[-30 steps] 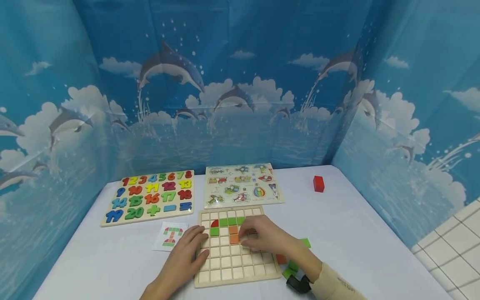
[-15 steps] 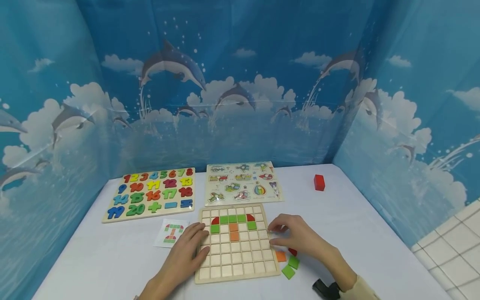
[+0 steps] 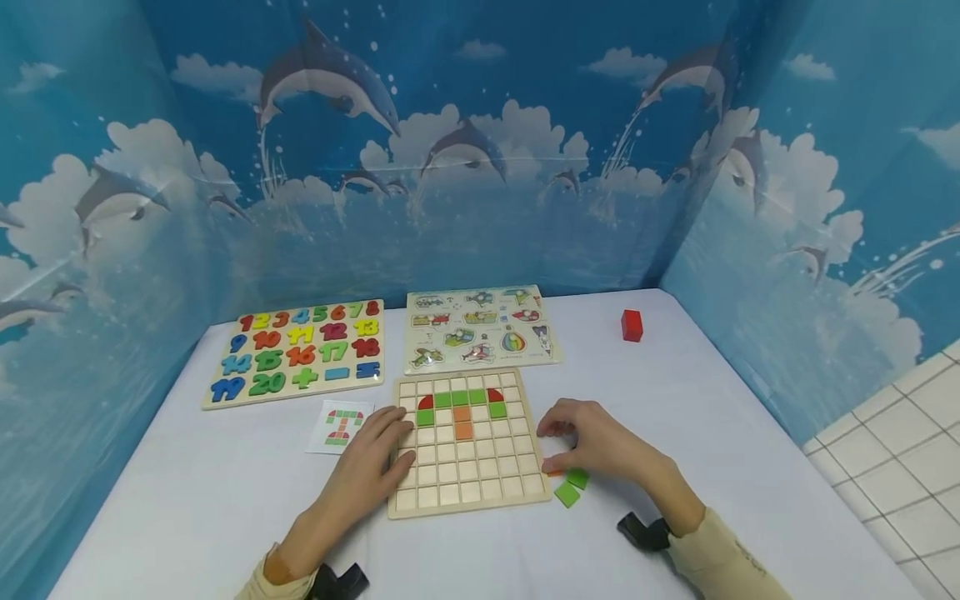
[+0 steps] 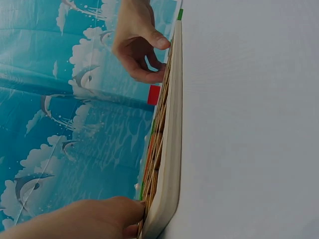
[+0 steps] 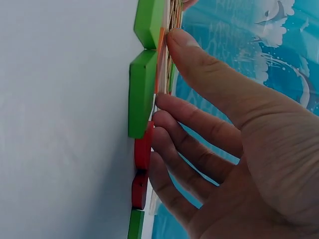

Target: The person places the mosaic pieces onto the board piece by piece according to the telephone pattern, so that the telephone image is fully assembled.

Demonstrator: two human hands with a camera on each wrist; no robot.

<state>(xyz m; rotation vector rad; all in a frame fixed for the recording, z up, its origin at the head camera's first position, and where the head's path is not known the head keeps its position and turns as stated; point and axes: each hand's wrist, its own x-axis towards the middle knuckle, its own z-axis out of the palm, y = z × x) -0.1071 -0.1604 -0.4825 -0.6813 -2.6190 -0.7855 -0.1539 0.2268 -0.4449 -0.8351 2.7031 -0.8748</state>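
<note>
My left hand (image 3: 367, 462) rests along the left edge of a wooden grid board (image 3: 480, 479), fingers straight over the rim. Green square tiles (image 3: 461, 397), two red quarter-round tiles (image 3: 495, 394) and two orange tiles (image 3: 462, 422) form a T-like shape in its upper cells. At the right edge, my right hand (image 3: 596, 437) hovers with thumb and fingers apart, nothing between them. Its thumb overlaps a loose orange tile (image 3: 555, 473). Loose green tiles (image 3: 567, 494) lie below. In the right wrist view, red pieces (image 5: 143, 147) sit beside the fingers.
A pattern card (image 3: 318, 442) lies left of the board, partly beside my left hand. Behind stand a number puzzle (image 3: 322, 385) and a vehicle picture puzzle (image 3: 495, 333). A red block (image 3: 632, 326) is at the back right. Dolphin curtains enclose the table.
My right hand has moved from over the grid to the board's right edge, uncovering a red and a green tile there. Lately it has lowered towards the loose orange tile. The left hand stays put.
</note>
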